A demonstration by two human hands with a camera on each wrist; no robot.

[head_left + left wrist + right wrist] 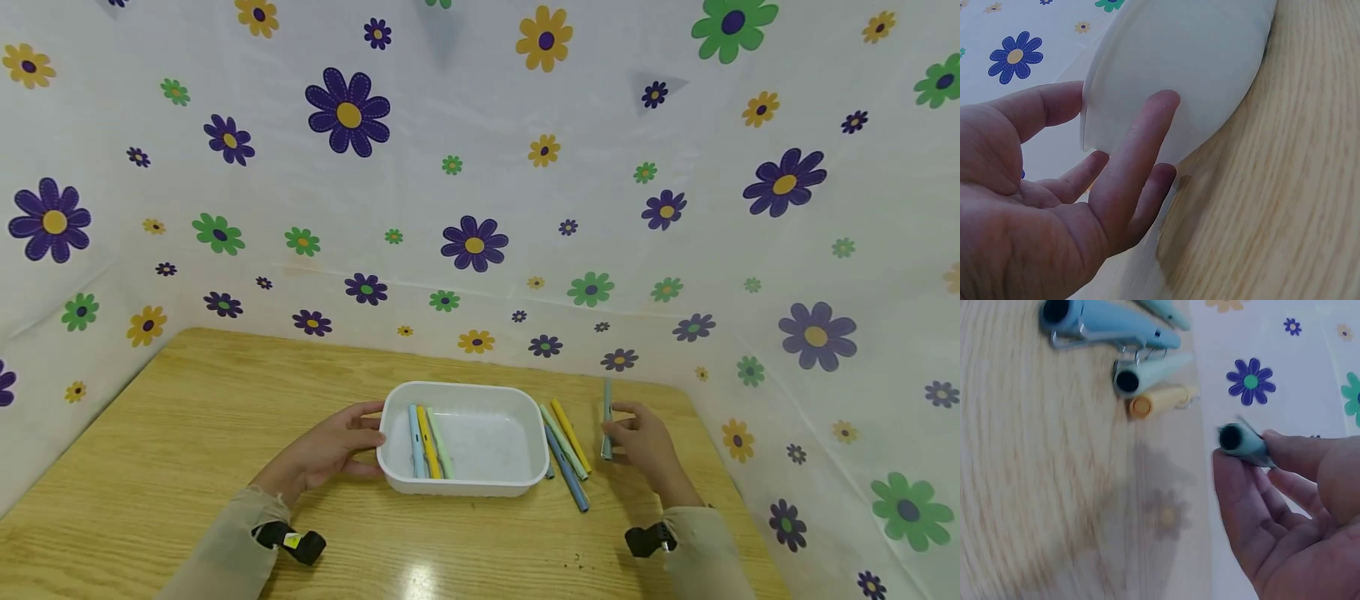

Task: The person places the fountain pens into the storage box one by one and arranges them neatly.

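Observation:
A white plastic tray (480, 482) sits on the table, with a light blue pen (415, 442), a yellow pen (428, 442) and a pale green pen (441, 442) lying at its left end. My left hand (351, 446) holds that end by the rim, one finger lying along the outer wall in the left wrist view. To the right of the tray, my right hand (637, 437) pinches a grey-green pen (1250, 444) between thumb and fingers. The right wrist view shows the pen's dark round end facing the camera.
Between the tray and my right hand lie a blue pen (567, 468), a light green pen (564, 440) and a yellow pen (572, 437). Another bluish pen (550, 472) is partly hidden by the tray. A flower-patterned sheet (480, 317) hangs along the table's back and sides.

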